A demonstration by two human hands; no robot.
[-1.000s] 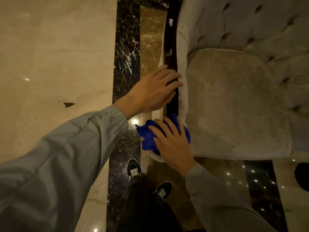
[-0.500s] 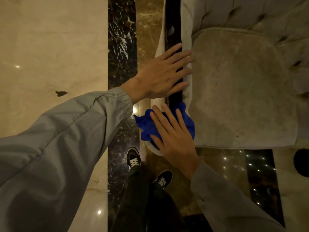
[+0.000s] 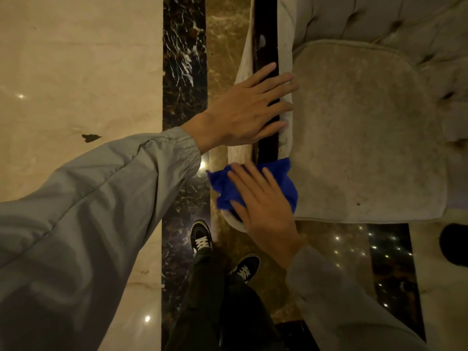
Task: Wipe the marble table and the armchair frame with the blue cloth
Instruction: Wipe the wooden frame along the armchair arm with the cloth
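A beige tufted armchair (image 3: 359, 127) stands at the right, and a dark glossy wooden frame (image 3: 266, 41) runs along the top of its left armrest. My left hand (image 3: 248, 110) lies flat across that frame with fingers spread, holding nothing. At the armrest's front end my right hand (image 3: 263, 206) presses the blue cloth (image 3: 286, 181) down onto the frame; the cloth drapes over the armrest tip and pokes out left of my fingers. The frame's front end is hidden under the cloth and hand. No marble table is in view.
The floor is polished cream marble (image 3: 76, 72) with a black veined strip (image 3: 183, 72) and a brown strip (image 3: 222, 34) left of the chair. My two black sneakers (image 3: 201, 236) stand just in front of the armrest. A dark round object (image 3: 454, 244) sits at the right edge.
The view has shifted slightly. My right hand has kept the cloth at the armrest's front end, and my left hand has stayed flat on the frame just behind it.
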